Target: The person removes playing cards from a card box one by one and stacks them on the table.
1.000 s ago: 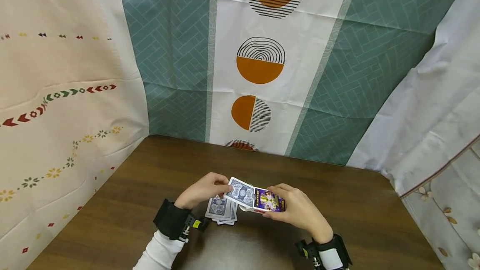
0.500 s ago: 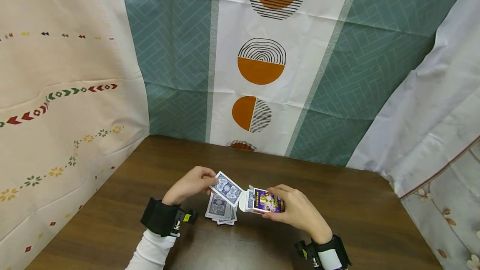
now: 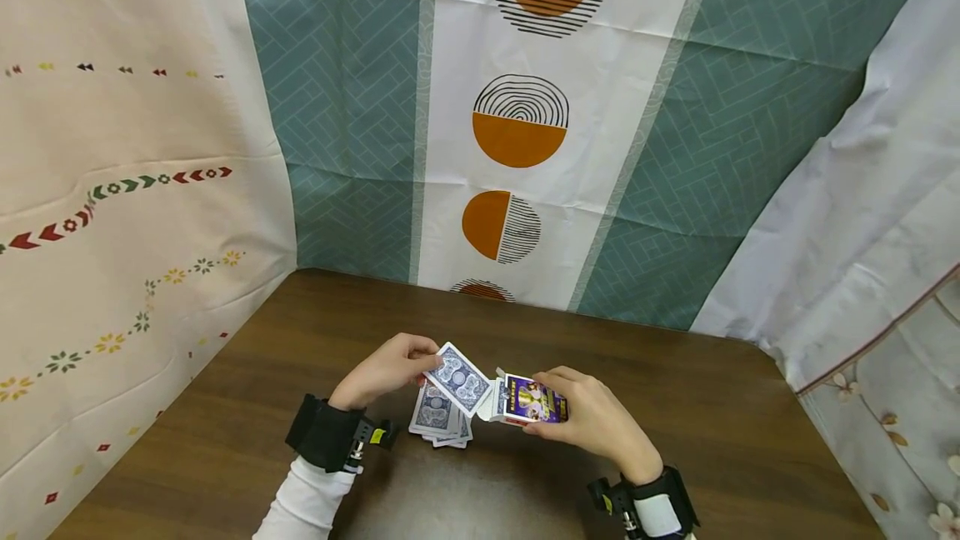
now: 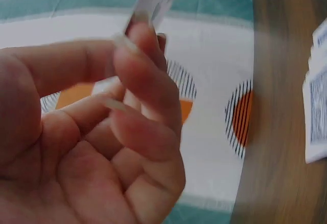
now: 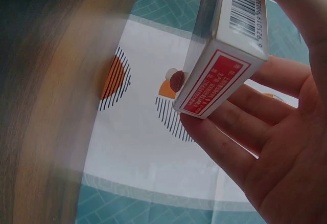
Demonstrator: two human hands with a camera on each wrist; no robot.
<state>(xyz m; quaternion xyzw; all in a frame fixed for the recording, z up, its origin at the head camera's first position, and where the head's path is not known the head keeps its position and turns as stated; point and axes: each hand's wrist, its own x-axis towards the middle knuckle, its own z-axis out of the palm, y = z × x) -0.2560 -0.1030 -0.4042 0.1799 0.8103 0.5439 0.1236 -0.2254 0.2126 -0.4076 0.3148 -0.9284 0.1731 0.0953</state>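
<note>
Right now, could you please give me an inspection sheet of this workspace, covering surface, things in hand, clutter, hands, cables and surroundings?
Surface: dark brown wooden table, bare wood showing around the hands.
Things in hand: single card, blue patterned back up, lifted above the table; card box, purple face, flap end open toward the card; loose pile of cards lying face down on the table under the card.
Clutter: nothing seen.
Hands: left hand pinches the single card; right hand grips the card box.
Cables: nothing seen; only black wrist straps.
Surroundings: patterned cloth backdrops hanging behind and on both sides.
</note>
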